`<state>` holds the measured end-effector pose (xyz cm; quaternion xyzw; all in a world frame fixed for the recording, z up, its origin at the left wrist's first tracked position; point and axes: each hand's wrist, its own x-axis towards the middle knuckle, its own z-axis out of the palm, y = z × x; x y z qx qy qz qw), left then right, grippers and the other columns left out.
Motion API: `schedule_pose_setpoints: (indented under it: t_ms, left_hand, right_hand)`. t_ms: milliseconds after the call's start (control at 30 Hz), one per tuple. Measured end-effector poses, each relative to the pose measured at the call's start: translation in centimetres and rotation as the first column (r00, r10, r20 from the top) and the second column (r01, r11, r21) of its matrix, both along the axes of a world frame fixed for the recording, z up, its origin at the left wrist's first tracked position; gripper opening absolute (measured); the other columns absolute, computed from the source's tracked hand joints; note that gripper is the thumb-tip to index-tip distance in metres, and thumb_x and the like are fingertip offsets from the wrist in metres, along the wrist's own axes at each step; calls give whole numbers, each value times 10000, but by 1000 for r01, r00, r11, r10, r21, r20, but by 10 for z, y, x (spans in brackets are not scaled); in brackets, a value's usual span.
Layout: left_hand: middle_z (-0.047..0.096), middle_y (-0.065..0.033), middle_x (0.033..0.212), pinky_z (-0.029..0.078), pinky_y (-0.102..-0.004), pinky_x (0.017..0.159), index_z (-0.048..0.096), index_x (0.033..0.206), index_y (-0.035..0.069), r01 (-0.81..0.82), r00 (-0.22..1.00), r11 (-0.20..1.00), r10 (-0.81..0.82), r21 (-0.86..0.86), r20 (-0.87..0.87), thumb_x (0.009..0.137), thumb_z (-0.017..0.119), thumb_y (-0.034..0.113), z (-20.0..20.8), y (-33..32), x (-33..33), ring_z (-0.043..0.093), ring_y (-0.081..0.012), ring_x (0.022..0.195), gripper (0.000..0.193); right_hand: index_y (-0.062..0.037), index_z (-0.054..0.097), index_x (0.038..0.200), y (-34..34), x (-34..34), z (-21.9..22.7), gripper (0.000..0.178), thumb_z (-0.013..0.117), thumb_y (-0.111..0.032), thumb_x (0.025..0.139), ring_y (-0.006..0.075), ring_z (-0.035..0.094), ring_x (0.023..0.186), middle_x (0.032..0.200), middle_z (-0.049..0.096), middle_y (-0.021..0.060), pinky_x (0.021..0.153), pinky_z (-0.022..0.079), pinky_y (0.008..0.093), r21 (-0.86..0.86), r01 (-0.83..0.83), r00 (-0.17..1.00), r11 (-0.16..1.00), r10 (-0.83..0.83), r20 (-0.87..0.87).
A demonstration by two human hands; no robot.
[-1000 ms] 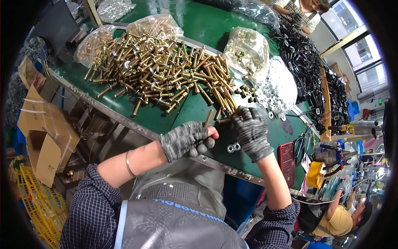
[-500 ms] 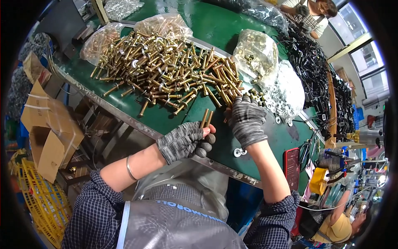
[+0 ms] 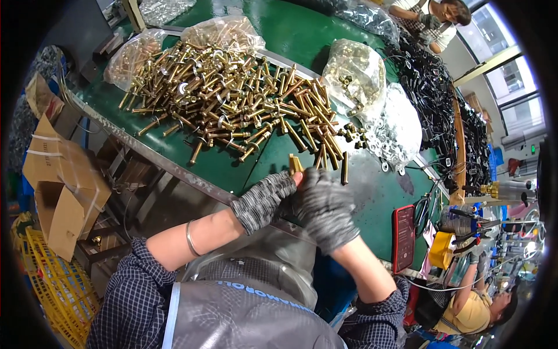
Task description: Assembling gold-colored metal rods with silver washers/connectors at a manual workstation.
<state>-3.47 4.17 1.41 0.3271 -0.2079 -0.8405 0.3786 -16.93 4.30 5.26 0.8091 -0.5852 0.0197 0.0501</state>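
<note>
My left hand point(image 3: 264, 200), in a grey-and-black striped glove with bare fingertips, is closed around brass-coloured bolts point(image 3: 295, 164) whose ends stick up past the thumb. Right against it is my right hand point(image 3: 326, 208), gloved alike and smeared by motion; its fingers are bent toward the left hand, and what they hold is hidden. Just beyond both hands spreads a big heap of brass-coloured bolts point(image 3: 226, 104), many with washers on them. A few loose bolts point(image 3: 345, 168) lie beside the right hand. Small brass-coloured nuts point(image 3: 352, 135) sit at the heap's right edge.
Clear bags of hardware point(image 3: 356, 70) stand on the green table point(image 3: 378, 200), beside a pile of silver washers point(image 3: 389, 142). A red-framed phone-like object point(image 3: 403, 238) and yellow tape roll point(image 3: 442, 251) lie at right. Cardboard boxes point(image 3: 70, 180) stand left. Two other people are at right.
My right hand has moved from the heap's edge left and nearer, up against my left hand. It now covers the loose washers that lay on the table. The left hand still holds bolts.
</note>
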Motion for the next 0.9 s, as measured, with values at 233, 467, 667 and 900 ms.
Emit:
schedule_pose_setpoints:
  t_ms: [233,467,667,900]
  left_hand:
    - [561,-53,835,499,-271,671,510,1004,53,58,995,989,-68,135,74,862,469,292,10,3,7,563,-149,792,281]
    - [556,-67,867,495,-275,703,471,1044,42,-20,995,998,26,59,-98,850,501,237,5,6,-2,563,-145,799,277]
    - [551,-71,859,489,-267,713,459,1051,22,38,992,999,-37,12,-120,834,526,188,12,6,-11,558,-145,806,281]
    - [550,-43,771,462,-248,645,505,952,22,278,958,960,-274,-42,79,792,575,158,21,10,-5,541,-128,744,222]
  right_hand:
    - [-70,555,747,-22,-40,11,124,581,-188,717,296,552,570,606,556,100,522,432,376,-14,21,963,1000,-16,271]
    - [-32,578,754,-20,-64,-5,115,566,-146,756,219,547,527,581,556,113,512,430,327,291,122,819,949,-262,511]
    - [-14,573,807,8,-33,24,137,566,-148,782,146,535,520,588,558,97,504,418,277,332,-154,724,931,-122,679]
    - [-28,558,802,0,-44,32,132,576,-157,781,131,559,533,608,574,83,504,426,268,290,-173,553,941,-151,819]
